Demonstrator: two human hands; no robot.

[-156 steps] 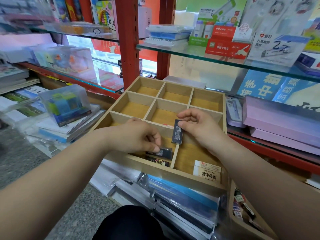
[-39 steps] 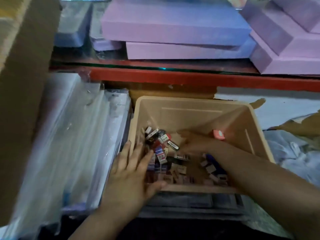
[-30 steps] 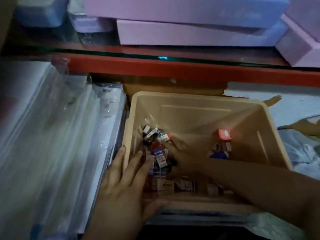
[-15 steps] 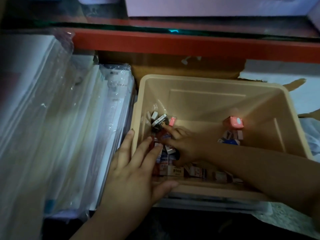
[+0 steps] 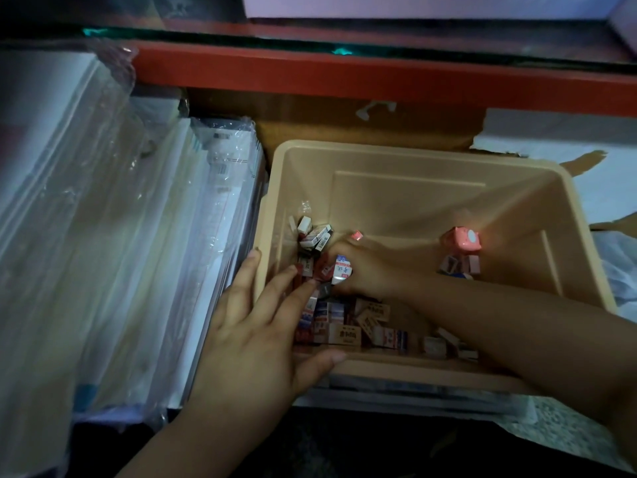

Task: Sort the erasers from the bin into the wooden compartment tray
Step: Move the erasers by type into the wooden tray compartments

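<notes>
A beige plastic bin (image 5: 406, 157) sits on a low shelf, with several small wrapped erasers (image 5: 341, 331) heaped along its left and front sides. My right hand (image 5: 368, 270) reaches down inside the bin, its fingers curled round a white, blue and red eraser (image 5: 342, 269). My left hand (image 5: 255, 326) rests on the bin's front-left corner, fingers straight over the rim and thumb on the front wall. A pink eraser (image 5: 463, 239) lies at the bin's right side. The wooden compartment tray is out of view.
Stacks of plastic-wrapped paper (image 5: 113, 243) press against the bin's left side. A red shelf beam (image 5: 344, 72) runs above the bin, with pale purple boxes (image 5: 413, 5) on the glass shelf over it. Crumpled plastic (image 5: 617, 270) lies to the right.
The view dropped from the wooden tray to the bin. My right hand dug through the left heap and has closed round an eraser. My left hand has stayed on the bin's corner.
</notes>
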